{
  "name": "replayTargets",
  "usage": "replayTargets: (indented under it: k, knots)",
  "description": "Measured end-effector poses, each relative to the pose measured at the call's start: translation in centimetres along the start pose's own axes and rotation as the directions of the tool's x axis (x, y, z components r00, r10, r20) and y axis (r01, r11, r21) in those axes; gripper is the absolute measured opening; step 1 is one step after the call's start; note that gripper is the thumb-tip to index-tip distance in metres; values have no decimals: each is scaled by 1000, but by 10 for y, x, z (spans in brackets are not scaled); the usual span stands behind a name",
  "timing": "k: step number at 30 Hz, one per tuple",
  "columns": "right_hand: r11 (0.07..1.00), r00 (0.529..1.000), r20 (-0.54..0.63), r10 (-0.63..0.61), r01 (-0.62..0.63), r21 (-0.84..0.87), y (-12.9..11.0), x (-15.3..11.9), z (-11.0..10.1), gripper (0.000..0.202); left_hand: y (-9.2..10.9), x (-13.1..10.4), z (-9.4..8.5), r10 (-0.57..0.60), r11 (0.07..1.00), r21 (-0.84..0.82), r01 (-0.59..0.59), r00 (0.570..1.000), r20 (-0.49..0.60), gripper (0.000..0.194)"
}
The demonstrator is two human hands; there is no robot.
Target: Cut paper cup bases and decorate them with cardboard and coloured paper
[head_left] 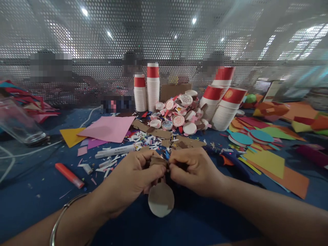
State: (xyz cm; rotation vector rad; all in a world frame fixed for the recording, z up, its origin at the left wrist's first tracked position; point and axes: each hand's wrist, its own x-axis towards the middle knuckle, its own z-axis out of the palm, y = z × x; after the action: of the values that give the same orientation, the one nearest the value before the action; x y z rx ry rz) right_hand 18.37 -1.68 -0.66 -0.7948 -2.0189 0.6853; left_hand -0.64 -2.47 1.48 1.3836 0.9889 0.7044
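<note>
across the blue table [123,222], tall cup stacks [153,89] stand behind a heap of round paper pieces [178,120], many printed and apparently already shaped. the left hand [135,174] pinches a folded brown strip [156,160], front and centre; the right hand [194,169] curls at its edge, its grip hidden. this piece looks unfinished, its pale disc [161,201] just below, plain. a glue gun [237,165] lies beside the right hand; paper scraps [140,138] crowd the space ahead.

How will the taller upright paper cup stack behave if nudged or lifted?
The taller cup stack likely tips easily, being tall and narrow. Lifted by the top, its nested cups may separate; being paper, they should feel light.
</note>
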Motion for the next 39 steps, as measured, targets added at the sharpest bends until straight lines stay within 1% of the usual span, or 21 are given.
replayTargets:
  k: [3, 7, 10, 13, 17, 22, 23, 25, 28, 31, 34, 36, 39]
  knots:
    - [999, 999, -6, 51, -51, -15, 2, 1, -3, 22, 2, 1, -1, -9, 1000, -9, 8, 1000, -19, 13]
    - [978, 993, -8, 120, -119, -174, 11, 4, -5, 19, 4, 4, 0, -57, 997, -57, 52, 995, -84, 16]
    - [952, 987, -6, 159, -155, -263, 18, 8, -7, 26, 3, 6, 0, -79, 995, -75, 71, 990, -115, 22]
    - [946, 985, -4, 174, -169, -276, 23, 10, -9, 37, 1, 6, -1, -80, 996, -58, 74, 992, -102, 28]
    - [946, 978, 9, 207, -198, -255, 22, 11, -10, 36, 0, 7, -2, -80, 996, -37, 77, 992, -99, 27]
    - [937, 976, -62, 208, -217, -275, 20, 11, -11, 41, 0, 7, -2, -59, 998, 7, 61, 991, -123, 27]
    - [939, 976, -74, 203, -216, -267, 20, 11, -10, 40, -1, 7, -3, -51, 999, 11, 53, 990, -128, 28]
    - [949, 977, -85, 195, -210, -234, 19, 10, -9, 33, -2, 7, -4, -32, 999, 24, 36, 991, -132, 31]
    - [959, 976, -82, 203, -215, -187, 19, 10, -8, 23, -2, 8, -6, -16, 995, 92, 27, 993, -115, 36]
    - [963, 978, -77, 193, -204, -174, 16, 9, -7, 27, -1, 7, -8, 11, 981, 192, 2, 998, -69, 36]
    - [980, 987, -50, 151, -156, -125, 12, 8, -6, 32, 2, 4, -9, 47, 964, 261, -41, 999, -17, 36]
    - [989, 991, -15, 137, -137, -57, 9, 6, -4, 30, 4, 2, -9, 48, 957, 287, -46, 999, -2, 36]
    - [989, 990, 36, 140, -141, 38, 6, 2, -1, 23, 5, 1, -8, 44, 950, 308, -45, 999, 10, 30]
